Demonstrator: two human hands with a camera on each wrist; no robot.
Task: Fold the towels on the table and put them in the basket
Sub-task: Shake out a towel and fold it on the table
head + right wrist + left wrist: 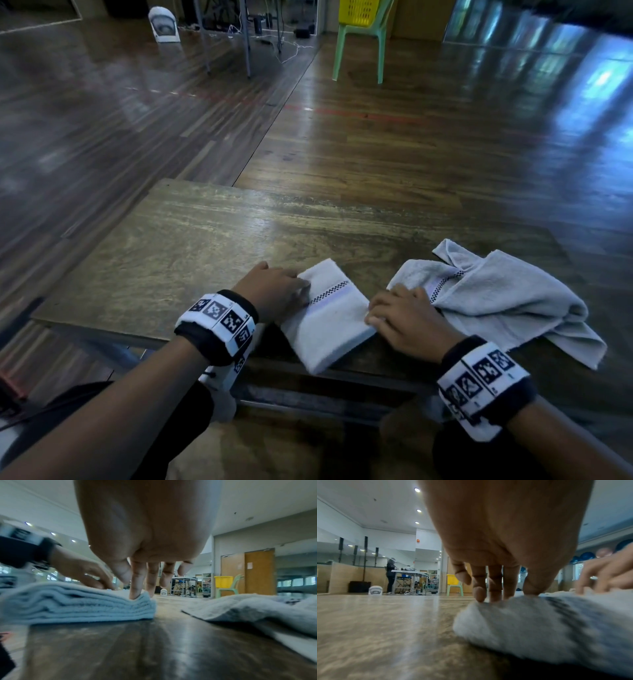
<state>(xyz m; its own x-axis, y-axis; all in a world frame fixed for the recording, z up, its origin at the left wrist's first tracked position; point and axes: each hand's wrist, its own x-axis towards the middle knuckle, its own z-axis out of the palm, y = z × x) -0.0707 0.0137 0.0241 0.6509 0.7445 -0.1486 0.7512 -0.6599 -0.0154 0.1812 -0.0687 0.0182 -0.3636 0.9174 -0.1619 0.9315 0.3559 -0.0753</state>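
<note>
A folded white towel [329, 315] with a checkered stripe lies at the table's near edge, one corner hanging over it. My left hand [291, 287] rests on its left edge, with straight fingers [494, 596] pressing down on the fold [530, 626]. At the opposite edge my right hand [383, 313] pushes its fingertips [135, 595] into the stacked layers [77, 605]. Neither hand grips anything. A second, unfolded towel [496, 301] [248, 608] lies crumpled just right of my right hand. The yellow basket [358, 12] [223, 582] sits far off on a green chair [359, 41].
The wooden table [188, 240] has bare surface to the left and behind the towels. Beyond it stretches shiny wooden floor. A white fan [164, 24] and metal table legs [246, 37] stand at the far wall. A person [391, 573] works at a distant table.
</note>
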